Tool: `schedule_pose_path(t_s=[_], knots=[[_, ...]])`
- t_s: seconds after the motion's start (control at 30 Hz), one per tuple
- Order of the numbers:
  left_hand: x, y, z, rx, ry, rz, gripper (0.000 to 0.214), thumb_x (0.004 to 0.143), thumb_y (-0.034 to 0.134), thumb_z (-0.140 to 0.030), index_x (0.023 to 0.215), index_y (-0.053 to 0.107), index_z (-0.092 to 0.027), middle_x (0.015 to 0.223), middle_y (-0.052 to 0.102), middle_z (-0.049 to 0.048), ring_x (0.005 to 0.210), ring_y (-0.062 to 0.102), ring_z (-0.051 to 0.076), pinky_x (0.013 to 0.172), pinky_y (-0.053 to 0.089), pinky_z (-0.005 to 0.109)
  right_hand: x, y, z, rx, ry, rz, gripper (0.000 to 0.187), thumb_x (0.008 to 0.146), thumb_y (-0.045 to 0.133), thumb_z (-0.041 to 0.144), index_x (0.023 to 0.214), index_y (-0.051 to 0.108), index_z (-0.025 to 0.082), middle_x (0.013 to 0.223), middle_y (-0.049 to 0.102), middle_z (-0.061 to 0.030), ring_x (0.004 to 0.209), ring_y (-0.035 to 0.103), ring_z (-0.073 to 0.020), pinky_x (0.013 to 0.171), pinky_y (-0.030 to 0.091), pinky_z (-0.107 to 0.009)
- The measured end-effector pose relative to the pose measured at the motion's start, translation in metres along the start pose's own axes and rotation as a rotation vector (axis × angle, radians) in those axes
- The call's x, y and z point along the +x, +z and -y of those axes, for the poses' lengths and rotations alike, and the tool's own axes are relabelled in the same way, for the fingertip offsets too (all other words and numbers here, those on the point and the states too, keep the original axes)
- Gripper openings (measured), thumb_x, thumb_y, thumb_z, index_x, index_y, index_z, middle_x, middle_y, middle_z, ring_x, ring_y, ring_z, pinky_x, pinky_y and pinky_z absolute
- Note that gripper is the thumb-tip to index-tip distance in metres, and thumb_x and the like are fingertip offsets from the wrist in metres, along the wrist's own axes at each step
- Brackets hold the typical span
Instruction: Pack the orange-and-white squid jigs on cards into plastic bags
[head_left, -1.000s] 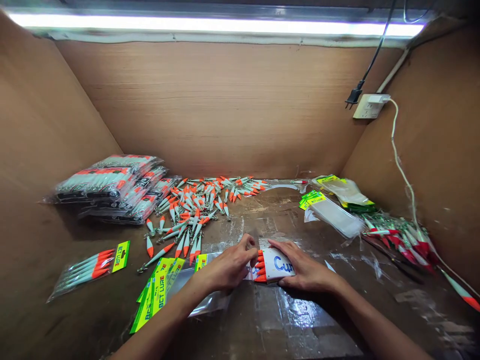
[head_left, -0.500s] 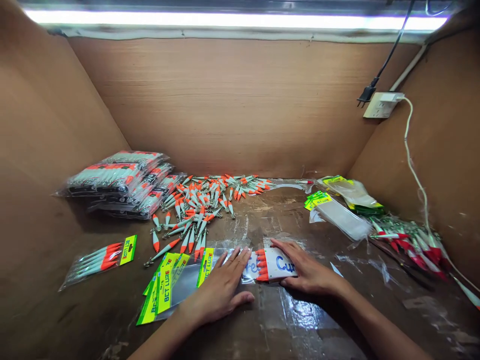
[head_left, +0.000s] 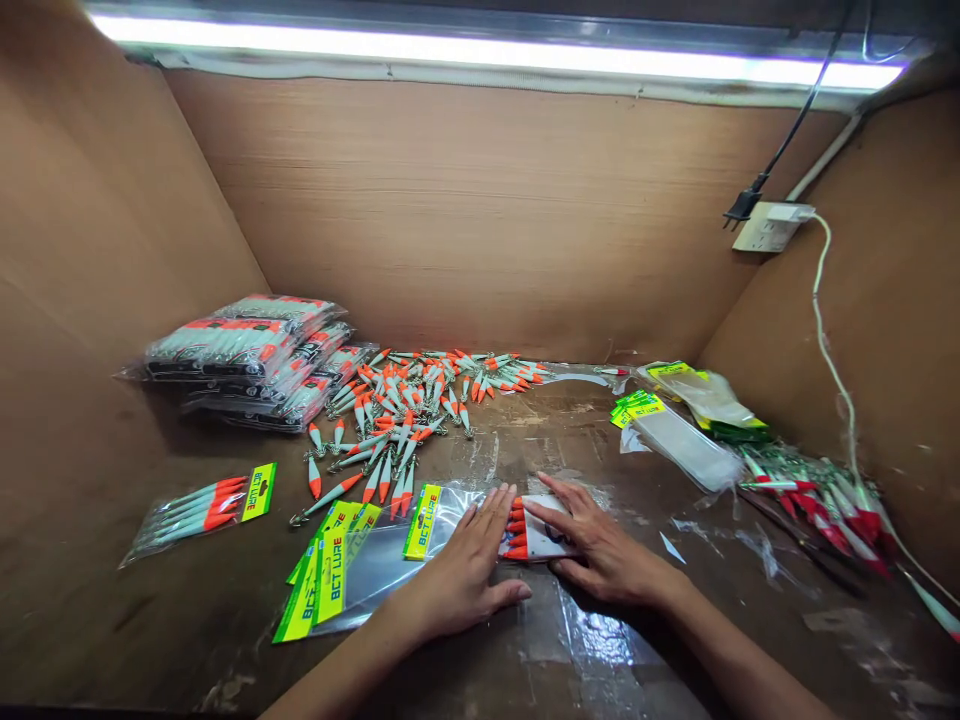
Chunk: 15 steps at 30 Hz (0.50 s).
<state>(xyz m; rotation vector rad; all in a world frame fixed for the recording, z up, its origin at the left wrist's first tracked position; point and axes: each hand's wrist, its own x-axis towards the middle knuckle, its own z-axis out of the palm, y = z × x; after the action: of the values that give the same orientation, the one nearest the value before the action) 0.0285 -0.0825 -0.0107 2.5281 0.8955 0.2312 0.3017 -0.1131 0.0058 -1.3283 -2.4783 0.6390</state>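
My left hand (head_left: 469,570) lies flat, fingers stretched, over a clear plastic bag (head_left: 459,510) with a yellow-green "BCT LURE" header. My right hand (head_left: 600,545) grips a white card (head_left: 541,540) by its edges, thumb on the near side and fingers over the top. A row of orange-tipped fishing lures (head_left: 517,530) shows at the card's left end, beside my left fingertips. Their bodies are hidden, and I cannot tell how far they sit inside the bag. More header bags (head_left: 330,580) lie fanned out left of my left hand.
Loose orange-and-white lures (head_left: 405,400) are heaped at the back. A stack of packed lures (head_left: 247,360) stands back left, with one filled bag (head_left: 199,510) in front. Flat clear bags (head_left: 690,440) and red-and-white lures (head_left: 832,510) lie right. A white cable (head_left: 825,330) hangs there.
My right hand has moved left over the white card, covering most of its blue lettering. My left hand has shifted slightly right, its fingertips now close to the orange tips. The view has tilted a little.
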Motion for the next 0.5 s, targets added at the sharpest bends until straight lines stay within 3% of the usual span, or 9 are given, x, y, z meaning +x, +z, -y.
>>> schedule_pose_path(t_s=[0.13, 0.23, 0.4, 0.5], knots=[[-0.008, -0.015, 0.007, -0.044, -0.174, -0.026, 0.091, 0.096, 0.048, -0.059, 0.156, -0.012, -0.026, 0.163, -0.004, 0.0065, 0.151, 0.0, 0.024, 0.123, 0.013, 0.049, 0.0, 0.003, -0.007, 0.043, 0.026, 0.004, 0.059, 0.089, 0.061, 0.041, 0.145, 0.047, 0.035, 0.158, 0.002, 0.0, 0.149, 0.014, -0.0223, 0.125, 0.022, -0.044], [-0.017, -0.022, 0.013, 0.014, -0.299, 0.04, 0.085, 0.096, 0.045, -0.059, 0.158, -0.002, -0.024, 0.163, -0.001, 0.007, 0.15, -0.002, 0.027, 0.122, 0.01, 0.054, 0.0, 0.006, -0.014, 0.102, 0.052, -0.031, 0.059, 0.086, 0.065, 0.046, 0.142, 0.052, 0.033, 0.156, 0.011, -0.0027, 0.146, 0.023, -0.0216, 0.124, 0.027, -0.042], [-0.027, -0.022, 0.014, 0.05, -0.279, 0.062, 0.083, 0.095, 0.046, -0.058, 0.158, 0.004, -0.024, 0.162, 0.0, 0.0078, 0.15, -0.001, 0.028, 0.121, 0.013, 0.052, 0.001, 0.009, -0.017, 0.129, 0.036, -0.07, 0.061, 0.085, 0.067, 0.048, 0.142, 0.053, 0.032, 0.153, 0.022, -0.0059, 0.143, 0.029, -0.0222, 0.122, 0.029, -0.044], [-0.014, -0.024, 0.008, 0.071, -0.269, 0.066, 0.093, 0.09, 0.054, -0.061, 0.158, 0.005, -0.021, 0.162, 0.001, 0.0106, 0.15, -0.001, 0.031, 0.121, 0.013, 0.055, 0.003, 0.008, -0.016, 0.124, 0.034, -0.079, 0.061, 0.084, 0.068, 0.05, 0.141, 0.053, 0.034, 0.151, 0.026, -0.0055, 0.141, 0.032, -0.0215, 0.121, 0.031, -0.043]])
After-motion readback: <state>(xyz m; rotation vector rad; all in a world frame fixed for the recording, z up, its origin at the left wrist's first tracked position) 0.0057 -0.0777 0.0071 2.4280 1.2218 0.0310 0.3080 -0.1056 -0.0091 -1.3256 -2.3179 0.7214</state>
